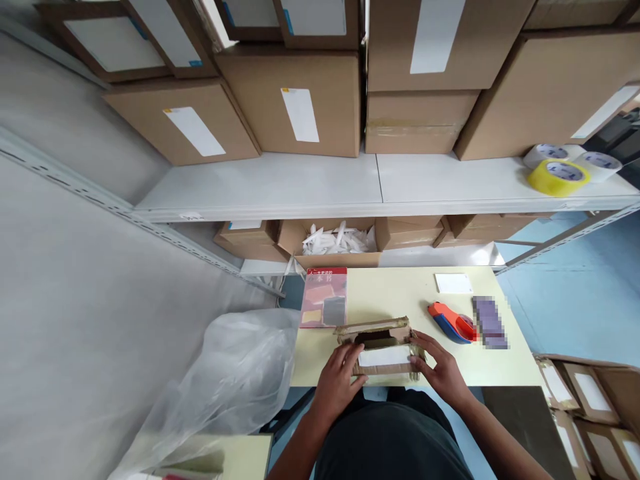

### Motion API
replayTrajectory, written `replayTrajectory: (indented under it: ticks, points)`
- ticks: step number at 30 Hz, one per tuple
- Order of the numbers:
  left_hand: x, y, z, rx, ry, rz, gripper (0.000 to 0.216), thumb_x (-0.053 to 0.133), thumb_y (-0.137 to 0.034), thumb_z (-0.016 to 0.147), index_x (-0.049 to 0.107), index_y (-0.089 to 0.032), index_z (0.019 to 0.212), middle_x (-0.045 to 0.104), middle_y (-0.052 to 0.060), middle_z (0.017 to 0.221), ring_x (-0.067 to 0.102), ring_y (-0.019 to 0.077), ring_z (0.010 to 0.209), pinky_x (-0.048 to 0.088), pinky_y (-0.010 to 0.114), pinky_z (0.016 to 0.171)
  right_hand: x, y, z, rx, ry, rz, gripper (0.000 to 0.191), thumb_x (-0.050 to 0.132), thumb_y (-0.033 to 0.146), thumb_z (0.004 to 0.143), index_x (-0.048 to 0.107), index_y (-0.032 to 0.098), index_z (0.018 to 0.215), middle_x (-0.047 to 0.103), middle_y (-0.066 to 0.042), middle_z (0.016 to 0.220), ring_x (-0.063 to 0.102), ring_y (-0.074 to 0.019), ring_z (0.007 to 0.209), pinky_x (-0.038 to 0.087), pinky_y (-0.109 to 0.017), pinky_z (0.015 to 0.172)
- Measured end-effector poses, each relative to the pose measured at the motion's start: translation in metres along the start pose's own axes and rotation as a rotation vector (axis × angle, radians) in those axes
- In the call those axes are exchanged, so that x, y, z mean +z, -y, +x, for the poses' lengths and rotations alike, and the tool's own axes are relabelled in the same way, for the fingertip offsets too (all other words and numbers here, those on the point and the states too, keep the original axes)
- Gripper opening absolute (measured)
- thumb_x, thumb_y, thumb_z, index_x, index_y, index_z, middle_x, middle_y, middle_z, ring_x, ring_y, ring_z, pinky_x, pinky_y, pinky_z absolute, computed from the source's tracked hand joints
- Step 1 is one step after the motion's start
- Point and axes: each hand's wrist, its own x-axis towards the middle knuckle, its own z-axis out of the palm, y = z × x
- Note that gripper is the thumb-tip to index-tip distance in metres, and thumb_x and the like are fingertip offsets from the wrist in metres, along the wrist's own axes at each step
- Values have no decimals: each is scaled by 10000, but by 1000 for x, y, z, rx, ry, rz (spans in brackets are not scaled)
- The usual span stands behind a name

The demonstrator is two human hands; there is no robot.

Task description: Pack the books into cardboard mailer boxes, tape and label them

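Note:
A small cardboard box (387, 369) sits at the front edge of the pale yellow table (390, 293), with a white label on its near face. Its top stands partly open, and the inside looks dark; I cannot make out what it holds. My left hand (336, 379) grips the box at its left end, fingers over the upper edge. At the right end, my right hand (443, 372) holds it with the thumb on the near face. Behind the box to the left lies a red and pink book (324, 301). An orange and blue tape dispenser (451, 323) rests to the right.
A white card (453, 283) and a blurred purple item (491, 323) lie on the table. Shelves (280, 180) behind carry cartons and tape rolls (559, 177). An open carton (337, 260) holds white pieces. Clear plastic (235, 373) hangs at left; boxes (593, 393) stand at right.

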Motion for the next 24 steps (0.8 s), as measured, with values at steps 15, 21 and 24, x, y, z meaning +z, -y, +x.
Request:
replayTrajectory:
  ticks: [15, 21, 24]
  points:
    - [-9, -11, -27, -13, -212, 14, 544, 689, -299, 847, 540, -233, 1366, 624, 118, 1252, 633, 260, 1201, 573, 377, 1007, -19, 63, 4, -235, 80, -61, 284, 634, 347, 940, 693, 323, 1218, 672, -96, 1322, 608, -325, 1205, 551, -512, 984]
    - [-5, -18, -30, 9, -198, 104, 666, 684, -336, 868, 448, -215, 1478, 598, 148, 1320, 596, 290, 1256, 546, 407, 1043, -13, 60, 6, -184, -24, -22, 316, 606, 376, 947, 666, 299, 1248, 698, -113, 1256, 620, -321, 1183, 556, -511, 981]
    - [2, -29, -29, -19, -164, 138, 754, 693, -390, 870, 380, -220, 1534, 575, 160, 1354, 583, 306, 1277, 549, 417, 1036, -19, 47, 5, -133, -70, -20, 390, 606, 374, 945, 603, 279, 1323, 699, -104, 1226, 644, -292, 1125, 588, -468, 928]
